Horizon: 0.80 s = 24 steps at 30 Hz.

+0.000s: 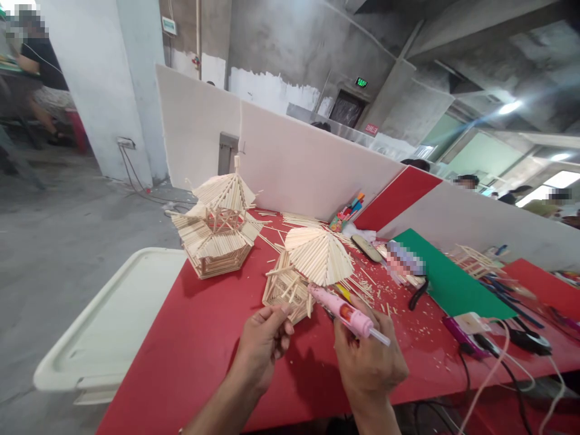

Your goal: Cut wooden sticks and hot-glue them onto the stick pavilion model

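Note:
My right hand (369,356) is wrapped round a pink hot glue gun (342,311); a clear glue stick pokes out of its back end. The gun's nozzle points left, over a small unroofed frame of wooden sticks (296,308). My left hand (265,338) is closed in a pinch in front of that frame, with a thin wooden stick (290,291) at its fingertips. Just behind lies a cone-shaped roof of sticks (319,254), partly over the frame. To the left stands a two-tiered stick pavilion (222,232).
Loose sticks and scraps litter the red tabletop (212,338). A pen holder (339,220), an eyeglass case (366,248) and a green board (453,275) lie farther back. At right are a purple power strip (464,338) and cables. A white partition (290,163) runs behind; a pale bin lid (127,308) is at left.

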Available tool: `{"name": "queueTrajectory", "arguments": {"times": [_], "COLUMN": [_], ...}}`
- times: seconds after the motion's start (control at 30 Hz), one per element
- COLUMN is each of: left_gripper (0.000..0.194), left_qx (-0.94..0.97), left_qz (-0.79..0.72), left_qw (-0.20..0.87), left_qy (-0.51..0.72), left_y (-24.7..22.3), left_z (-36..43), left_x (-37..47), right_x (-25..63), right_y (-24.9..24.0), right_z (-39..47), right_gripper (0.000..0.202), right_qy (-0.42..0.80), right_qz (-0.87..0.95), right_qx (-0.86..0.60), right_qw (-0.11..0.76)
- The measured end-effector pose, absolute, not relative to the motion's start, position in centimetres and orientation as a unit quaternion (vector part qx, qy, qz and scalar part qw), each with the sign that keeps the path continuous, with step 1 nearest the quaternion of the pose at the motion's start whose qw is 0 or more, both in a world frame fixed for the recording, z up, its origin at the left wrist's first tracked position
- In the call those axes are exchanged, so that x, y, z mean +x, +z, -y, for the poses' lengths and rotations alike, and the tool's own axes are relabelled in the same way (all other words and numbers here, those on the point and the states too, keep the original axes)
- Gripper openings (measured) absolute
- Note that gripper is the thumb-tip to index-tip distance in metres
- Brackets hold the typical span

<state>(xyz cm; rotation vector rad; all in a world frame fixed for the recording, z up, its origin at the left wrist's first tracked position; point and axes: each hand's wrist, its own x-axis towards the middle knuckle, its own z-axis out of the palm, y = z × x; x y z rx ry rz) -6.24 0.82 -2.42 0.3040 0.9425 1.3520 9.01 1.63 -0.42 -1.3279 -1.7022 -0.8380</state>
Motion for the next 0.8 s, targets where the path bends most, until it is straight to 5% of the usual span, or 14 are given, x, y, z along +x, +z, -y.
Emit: {"name": "queueTrajectory", "arguments": {"times": [0.8], "left_gripper": [0.032], "left_qx": [0.135], "left_qz": [-0.406], "left_qw": [0.657], "left_qy": [0.621], "left_y": [-3.28], "left_z": [-1.24], "left_x": [-6.07], "right_x": [9.05], "right_y": [-1.33], "right_z": [-1.59], "right_gripper": [0.030], "right_qy": [-0.313], "right_qz": [0.695], "right_qx": [-0.498], "right_qw": [0.413]}}
